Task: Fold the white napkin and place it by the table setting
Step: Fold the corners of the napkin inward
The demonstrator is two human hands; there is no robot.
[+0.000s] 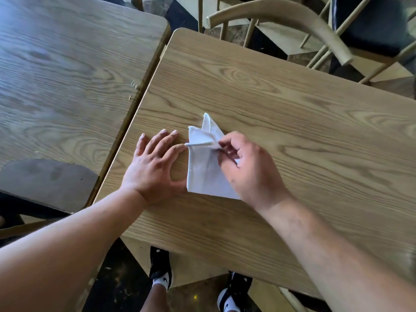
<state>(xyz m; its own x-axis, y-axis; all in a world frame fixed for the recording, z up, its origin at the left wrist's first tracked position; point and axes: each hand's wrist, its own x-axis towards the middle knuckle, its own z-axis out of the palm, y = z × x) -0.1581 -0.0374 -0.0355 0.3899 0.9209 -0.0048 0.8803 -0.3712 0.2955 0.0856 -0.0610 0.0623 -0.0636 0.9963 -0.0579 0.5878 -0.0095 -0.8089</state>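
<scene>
A white napkin (203, 170), partly folded, lies near the left part of a light wooden table (292, 113). Its lower part is flat on the wood and a pointed corner sticks out at the far end. My right hand (249, 170) pinches a raised fold of the napkin between thumb and fingers and covers its right side. My left hand (155, 163) rests flat on the table with fingers spread, its thumb and forefinger touching the napkin's left edge. No plate or cutlery shows in view.
A second wooden table (67, 75) stands close on the left with a narrow gap between. A dark chair seat (47, 183) sits below it. A curved wooden chair (292, 19) stands beyond the far edge. My feet in black shoes (161, 266) are under the near edge.
</scene>
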